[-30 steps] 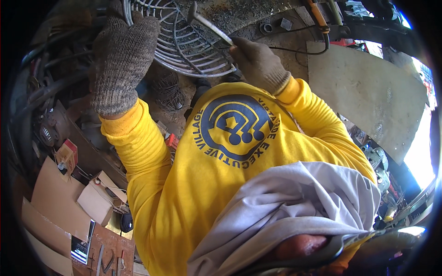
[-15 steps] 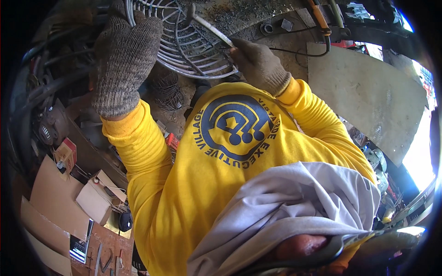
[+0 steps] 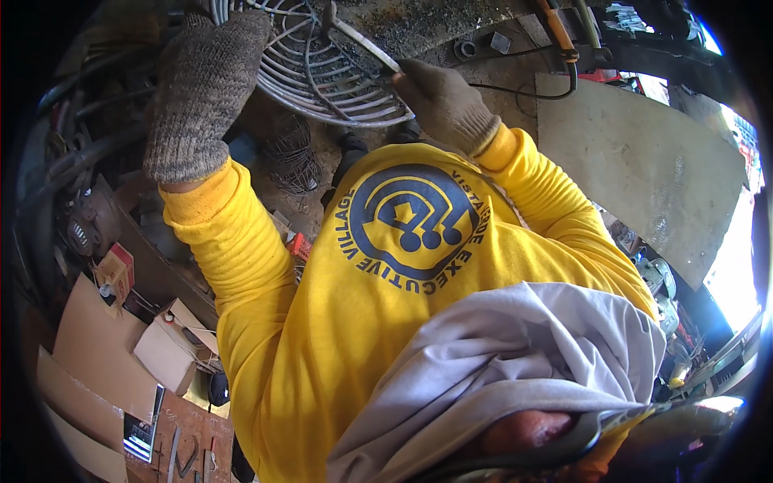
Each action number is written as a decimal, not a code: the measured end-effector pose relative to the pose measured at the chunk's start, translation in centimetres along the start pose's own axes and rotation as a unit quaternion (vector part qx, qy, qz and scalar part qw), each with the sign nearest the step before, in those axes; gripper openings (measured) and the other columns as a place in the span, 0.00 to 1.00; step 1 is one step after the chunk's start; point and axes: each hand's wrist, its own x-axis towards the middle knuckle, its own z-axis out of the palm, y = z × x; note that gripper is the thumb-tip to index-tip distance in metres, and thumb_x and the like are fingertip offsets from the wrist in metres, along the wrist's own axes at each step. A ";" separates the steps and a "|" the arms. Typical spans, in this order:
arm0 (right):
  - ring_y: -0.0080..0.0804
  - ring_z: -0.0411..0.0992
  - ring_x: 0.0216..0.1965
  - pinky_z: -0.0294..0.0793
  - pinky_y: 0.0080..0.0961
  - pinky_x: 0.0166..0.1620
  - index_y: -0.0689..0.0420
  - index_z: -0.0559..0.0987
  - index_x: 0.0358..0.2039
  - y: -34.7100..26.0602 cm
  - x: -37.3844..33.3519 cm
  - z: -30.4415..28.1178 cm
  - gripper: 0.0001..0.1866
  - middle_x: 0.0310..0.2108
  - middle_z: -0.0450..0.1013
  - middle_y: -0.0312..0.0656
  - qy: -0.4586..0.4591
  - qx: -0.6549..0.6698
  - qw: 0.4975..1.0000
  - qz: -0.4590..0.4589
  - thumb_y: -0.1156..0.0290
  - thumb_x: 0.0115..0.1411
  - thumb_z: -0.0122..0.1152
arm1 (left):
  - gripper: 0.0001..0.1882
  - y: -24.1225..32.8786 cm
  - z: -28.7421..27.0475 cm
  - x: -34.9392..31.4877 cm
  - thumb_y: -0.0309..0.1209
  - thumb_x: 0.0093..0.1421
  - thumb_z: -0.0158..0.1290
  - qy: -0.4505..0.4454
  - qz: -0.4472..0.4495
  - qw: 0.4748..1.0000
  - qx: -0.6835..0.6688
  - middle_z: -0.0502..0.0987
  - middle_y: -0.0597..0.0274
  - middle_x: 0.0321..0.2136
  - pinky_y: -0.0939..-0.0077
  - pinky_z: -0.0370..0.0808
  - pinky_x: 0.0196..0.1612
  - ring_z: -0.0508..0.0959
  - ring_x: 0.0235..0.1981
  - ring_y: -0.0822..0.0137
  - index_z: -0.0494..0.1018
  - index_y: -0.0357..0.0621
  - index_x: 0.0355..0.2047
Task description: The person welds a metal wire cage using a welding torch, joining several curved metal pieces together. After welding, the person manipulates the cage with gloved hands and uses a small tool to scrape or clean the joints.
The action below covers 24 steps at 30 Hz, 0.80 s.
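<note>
A round metal wire grille, made of concentric rings crossed by ribs, is held up at the top of the view. My left hand, in a thick grey-brown knit glove, is closed at its left side; the fingertips are hidden. In a similar glove, my right hand wraps round the handle end of a slim hammer. The hammer's narrow head lies over the grille's ribs; whether it touches them I cannot tell.
Beyond the grille is a work surface strewn with dark debris. An orange-handled tool with a black cable lies at upper right, near a large flat sheet. A wire coil is below the grille; cardboard lies at lower left.
My left hand and the grille have shifted slightly left and up. My right hand has also moved a little up and left with the hammer.
</note>
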 end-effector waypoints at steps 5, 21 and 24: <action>0.41 0.76 0.32 0.73 0.35 0.37 0.59 0.75 0.48 -0.8 -0.8 -0.3 0.19 0.28 0.76 0.48 0.020 0.062 0.997 0.031 0.58 0.67 0.51 | 0.15 0.4 -0.8 0.6 0.31 0.62 0.47 -0.011 -0.055 0.997 -0.056 0.77 0.45 0.44 0.57 0.74 0.51 0.77 0.47 0.46 0.77 0.50 0.47; 0.51 0.77 0.32 0.74 0.41 0.36 0.56 0.75 0.45 0.4 -0.2 0.5 0.18 0.26 0.75 0.50 0.024 0.040 0.999 0.007 0.55 0.68 0.46 | 0.15 0.9 -0.6 -0.1 0.29 0.62 0.47 0.024 -0.042 0.997 -0.067 0.77 0.44 0.42 0.56 0.74 0.50 0.77 0.45 0.45 0.77 0.50 0.47; 0.52 0.77 0.33 0.74 0.41 0.36 0.56 0.75 0.44 0.1 -0.4 0.3 0.18 0.26 0.76 0.50 0.023 0.015 1.000 0.004 0.55 0.68 0.46 | 0.15 1.1 -0.9 -0.1 0.29 0.62 0.47 0.031 -0.033 0.997 -0.060 0.78 0.44 0.42 0.56 0.74 0.50 0.77 0.45 0.45 0.77 0.50 0.48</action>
